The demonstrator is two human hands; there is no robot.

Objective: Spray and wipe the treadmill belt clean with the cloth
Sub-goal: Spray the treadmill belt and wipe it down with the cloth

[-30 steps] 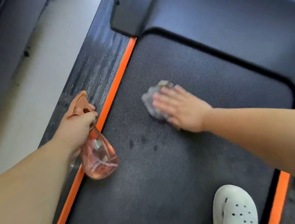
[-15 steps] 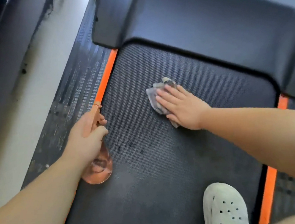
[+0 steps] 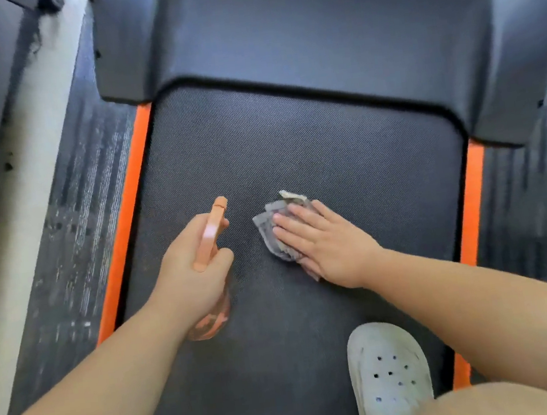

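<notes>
The black textured treadmill belt (image 3: 308,141) fills the middle of the view. My left hand (image 3: 192,272) grips an orange spray bottle (image 3: 211,232) above the belt, nozzle pointing away from me, its clear body showing below my wrist. Just to its right, my right hand (image 3: 324,239) lies flat with fingers spread, pressing a crumpled grey cloth (image 3: 275,231) onto the belt. Most of the cloth is hidden under my palm.
Orange strips (image 3: 128,211) and dark ribbed side rails (image 3: 78,231) border the belt on both sides. The black motor cover (image 3: 312,30) rises at the far end. My white perforated clog (image 3: 389,376) stands on the belt near me. Pale floor (image 3: 8,274) lies to the left.
My left hand has carried the spray bottle from the left rail inward over the belt, close to the cloth. My right hand has kept the cloth pressed down, sliding it slightly.
</notes>
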